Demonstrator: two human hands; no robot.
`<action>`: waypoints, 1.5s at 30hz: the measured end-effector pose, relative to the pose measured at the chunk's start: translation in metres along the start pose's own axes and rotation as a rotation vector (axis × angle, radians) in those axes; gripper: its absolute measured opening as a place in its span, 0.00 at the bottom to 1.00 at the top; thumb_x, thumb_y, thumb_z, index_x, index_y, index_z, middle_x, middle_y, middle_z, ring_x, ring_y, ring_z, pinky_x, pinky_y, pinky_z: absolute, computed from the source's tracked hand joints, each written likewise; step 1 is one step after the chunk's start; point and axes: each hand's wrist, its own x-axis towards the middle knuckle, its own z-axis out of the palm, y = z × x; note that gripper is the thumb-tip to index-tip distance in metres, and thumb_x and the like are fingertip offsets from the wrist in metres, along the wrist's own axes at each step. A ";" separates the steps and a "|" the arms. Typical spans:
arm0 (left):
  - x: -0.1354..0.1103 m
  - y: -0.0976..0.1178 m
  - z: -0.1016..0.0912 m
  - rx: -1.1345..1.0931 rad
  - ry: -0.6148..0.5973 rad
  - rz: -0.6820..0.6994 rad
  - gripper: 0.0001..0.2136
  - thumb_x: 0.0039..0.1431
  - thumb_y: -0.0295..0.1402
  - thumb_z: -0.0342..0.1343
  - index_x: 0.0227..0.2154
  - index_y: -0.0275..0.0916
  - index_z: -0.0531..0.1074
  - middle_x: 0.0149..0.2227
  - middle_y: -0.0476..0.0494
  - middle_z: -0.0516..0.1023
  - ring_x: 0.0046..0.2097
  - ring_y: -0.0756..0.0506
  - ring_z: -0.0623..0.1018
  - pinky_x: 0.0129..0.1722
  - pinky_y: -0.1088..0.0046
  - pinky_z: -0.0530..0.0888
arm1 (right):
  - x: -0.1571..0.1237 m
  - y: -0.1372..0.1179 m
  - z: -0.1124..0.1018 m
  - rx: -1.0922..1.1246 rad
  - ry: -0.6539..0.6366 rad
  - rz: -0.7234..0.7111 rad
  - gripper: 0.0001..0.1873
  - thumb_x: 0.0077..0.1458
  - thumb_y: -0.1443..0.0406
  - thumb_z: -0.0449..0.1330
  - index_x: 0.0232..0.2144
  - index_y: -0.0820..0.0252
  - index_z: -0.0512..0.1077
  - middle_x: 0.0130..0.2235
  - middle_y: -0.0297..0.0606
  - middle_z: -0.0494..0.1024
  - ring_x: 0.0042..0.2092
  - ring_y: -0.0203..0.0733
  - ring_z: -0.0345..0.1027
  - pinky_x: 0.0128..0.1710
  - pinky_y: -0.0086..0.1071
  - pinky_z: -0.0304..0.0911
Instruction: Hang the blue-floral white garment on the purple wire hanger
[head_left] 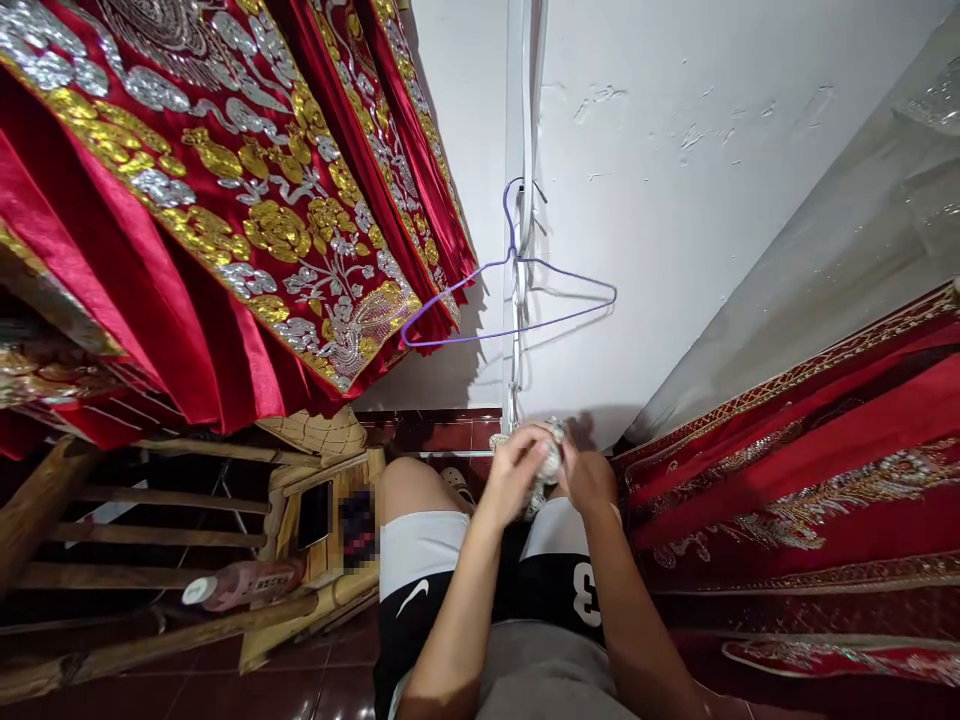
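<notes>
Between my knees, my left hand (516, 468) and my right hand (584, 480) are close together. Both have their fingers curled around a small whitish bundle (551, 462) with grey-green patches, which looks like bunched cloth or cord. Its exact kind is hard to make out, as my fingers cover much of it. Part of the bundle hangs below my hands. Above them, a purple wire hanger (459, 341) hangs bare from a hook by the wall, in front of white strips or cables.
Red embroidered cloth (277, 230) drapes at the left, and more red beaded cloth (810, 480) hangs at the right. Beside my left leg stands a bamboo chair (142, 577) carrying a pink-labelled bottle (244, 584) and a phone (315, 515). A white wall (660, 220) rises ahead.
</notes>
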 end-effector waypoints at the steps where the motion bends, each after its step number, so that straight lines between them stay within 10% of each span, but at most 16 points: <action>1: -0.003 0.004 0.005 0.100 -0.080 0.032 0.15 0.69 0.45 0.51 0.34 0.40 0.75 0.44 0.38 0.79 0.50 0.39 0.78 0.55 0.60 0.73 | -0.001 -0.001 0.003 0.041 0.027 0.028 0.33 0.55 0.33 0.51 0.33 0.52 0.75 0.28 0.42 0.76 0.38 0.54 0.74 0.32 0.42 0.70; 5: -0.004 0.013 -0.002 0.356 -0.203 0.123 0.13 0.71 0.37 0.52 0.51 0.43 0.76 0.54 0.38 0.79 0.62 0.38 0.73 0.64 0.58 0.67 | -0.006 -0.015 0.003 0.167 0.067 0.132 0.35 0.47 0.29 0.56 0.24 0.52 0.71 0.20 0.39 0.70 0.29 0.52 0.72 0.24 0.40 0.67; 9: 0.010 0.016 -0.033 0.434 -0.118 0.058 0.24 0.71 0.42 0.51 0.67 0.42 0.62 0.62 0.34 0.73 0.64 0.38 0.72 0.63 0.59 0.67 | -0.008 -0.047 -0.004 0.099 -0.325 0.251 0.24 0.43 0.44 0.71 0.22 0.54 0.72 0.22 0.39 0.74 0.27 0.49 0.71 0.24 0.39 0.66; 13: 0.011 0.009 -0.056 0.313 -0.363 -0.030 0.27 0.72 0.53 0.42 0.59 0.41 0.72 0.48 0.36 0.81 0.49 0.39 0.80 0.50 0.64 0.76 | -0.001 -0.093 -0.008 -0.213 -0.809 0.196 0.09 0.48 0.60 0.70 0.29 0.60 0.78 0.30 0.38 0.79 0.32 0.43 0.71 0.31 0.34 0.66; 16: 0.000 -0.005 -0.069 0.259 -0.538 -0.068 0.30 0.69 0.59 0.40 0.44 0.40 0.79 0.37 0.40 0.82 0.42 0.39 0.81 0.43 0.67 0.77 | 0.008 -0.122 -0.011 -0.408 -0.929 0.062 0.05 0.50 0.63 0.65 0.27 0.61 0.77 0.26 0.32 0.76 0.28 0.38 0.67 0.28 0.30 0.62; 20: -0.008 -0.013 -0.103 0.662 -0.491 -0.084 0.22 0.65 0.55 0.51 0.35 0.43 0.78 0.32 0.43 0.82 0.33 0.41 0.79 0.35 0.71 0.73 | 0.030 -0.138 -0.017 -0.576 -0.623 -0.212 0.07 0.51 0.68 0.60 0.29 0.60 0.79 0.30 0.34 0.79 0.31 0.39 0.69 0.30 0.29 0.63; 26: 0.014 0.006 -0.168 1.149 -0.396 -0.127 0.19 0.66 0.51 0.49 0.32 0.45 0.78 0.26 0.42 0.80 0.32 0.38 0.79 0.50 0.61 0.71 | 0.103 -0.125 -0.023 -0.526 0.045 -0.499 0.37 0.49 0.73 0.56 0.63 0.54 0.68 0.47 0.41 0.81 0.39 0.45 0.73 0.42 0.36 0.68; 29: 0.025 0.009 -0.184 1.215 -0.359 -0.170 0.17 0.65 0.48 0.51 0.31 0.45 0.78 0.31 0.40 0.83 0.38 0.36 0.81 0.57 0.54 0.69 | 0.134 -0.113 -0.028 -0.574 0.038 -0.511 0.32 0.50 0.72 0.54 0.58 0.59 0.73 0.54 0.45 0.79 0.49 0.50 0.73 0.50 0.40 0.66; 35: 0.046 0.012 -0.193 0.926 -0.134 -0.018 0.22 0.64 0.53 0.52 0.25 0.40 0.76 0.61 0.32 0.74 0.60 0.32 0.75 0.64 0.53 0.67 | 0.134 -0.111 -0.055 -0.709 -0.060 -0.495 0.16 0.51 0.70 0.53 0.38 0.61 0.78 0.36 0.41 0.82 0.39 0.48 0.73 0.39 0.35 0.62; 45: 0.114 0.059 -0.170 0.691 0.142 0.189 0.18 0.67 0.46 0.50 0.37 0.38 0.78 0.55 0.34 0.79 0.58 0.36 0.76 0.64 0.57 0.66 | 0.100 -0.136 -0.053 -0.647 -0.235 -0.452 0.10 0.51 0.67 0.55 0.33 0.59 0.77 0.34 0.36 0.79 0.36 0.43 0.71 0.35 0.32 0.59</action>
